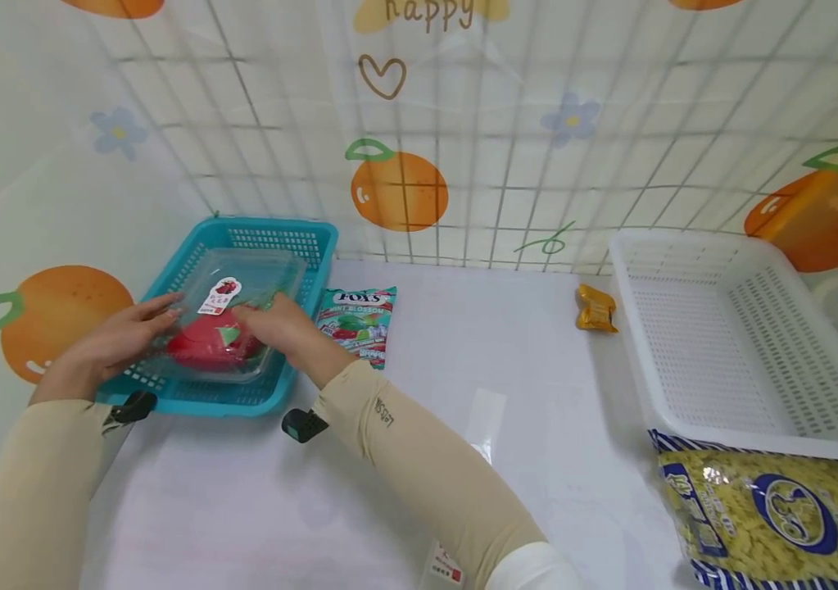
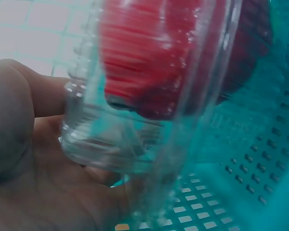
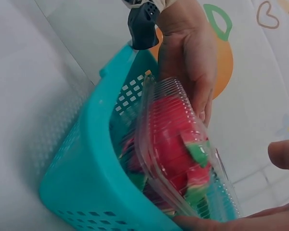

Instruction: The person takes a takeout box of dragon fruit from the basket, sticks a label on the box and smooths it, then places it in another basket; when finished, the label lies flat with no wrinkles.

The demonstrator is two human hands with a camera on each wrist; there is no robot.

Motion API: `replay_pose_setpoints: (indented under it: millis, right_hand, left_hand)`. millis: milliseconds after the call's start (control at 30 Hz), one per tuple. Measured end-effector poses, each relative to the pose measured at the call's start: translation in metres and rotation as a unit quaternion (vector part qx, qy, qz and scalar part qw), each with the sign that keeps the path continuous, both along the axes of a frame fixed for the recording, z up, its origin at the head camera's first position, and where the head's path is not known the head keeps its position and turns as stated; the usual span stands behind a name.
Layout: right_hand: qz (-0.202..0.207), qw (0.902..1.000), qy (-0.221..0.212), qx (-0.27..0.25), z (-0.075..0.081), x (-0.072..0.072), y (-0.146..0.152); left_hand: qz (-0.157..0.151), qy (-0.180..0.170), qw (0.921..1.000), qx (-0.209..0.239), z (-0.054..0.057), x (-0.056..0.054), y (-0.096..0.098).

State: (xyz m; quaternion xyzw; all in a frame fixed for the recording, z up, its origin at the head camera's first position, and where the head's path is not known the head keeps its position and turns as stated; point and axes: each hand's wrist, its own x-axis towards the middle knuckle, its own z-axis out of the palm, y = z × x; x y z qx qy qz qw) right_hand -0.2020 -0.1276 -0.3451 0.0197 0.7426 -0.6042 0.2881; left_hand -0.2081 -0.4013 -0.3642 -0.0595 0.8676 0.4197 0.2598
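A clear plastic clamshell box with a white sticker on its lid is tilted in the teal basket. A red dragon fruit with green tips shows through its wall. My left hand grips the box's left side, its thumb on the plastic and its fingers lower down. My right hand holds the opposite side, with fingers at the box's edge. More red and green shows under the box in the right wrist view; I cannot tell what it is.
A Fox's candy bag lies right of the teal basket. Further right are a small orange-gold packet, a white basket and a pasta bag. A wire grid stands behind the table.
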Motion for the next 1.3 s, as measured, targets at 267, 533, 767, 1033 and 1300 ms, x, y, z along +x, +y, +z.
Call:
replay_pose_setpoints:
  millis: [267,533,767,1033,1300]
  right_hand:
    - [-0.006,0.9997,-0.014,-0.019,-0.001,-0.002,-0.001]
    - [-0.003,0.9989,-0.028,-0.037,-0.004,-0.004,-0.003]
    - [-0.012,0.9981,-0.051,-0.034,-0.008,-0.008,-0.007]
    - [-0.017,0.9980,-0.054,-0.029,-0.010,-0.011,-0.014]
    - [-0.033,0.9980,-0.052,-0.011,-0.010,-0.013,-0.018]
  left_hand:
    - [-0.017,0.005,0.9998,-0.005,-0.003,-0.003,-0.003]
    - [-0.024,0.008,0.9996,-0.015,-0.007,-0.006,-0.006]
    - [-0.026,-0.001,0.9996,-0.006,-0.013,-0.009,-0.008]
    - [-0.029,0.004,0.9995,-0.008,-0.014,-0.015,-0.010]
    - [-0.031,-0.006,0.9993,-0.018,-0.010,-0.019,-0.008]
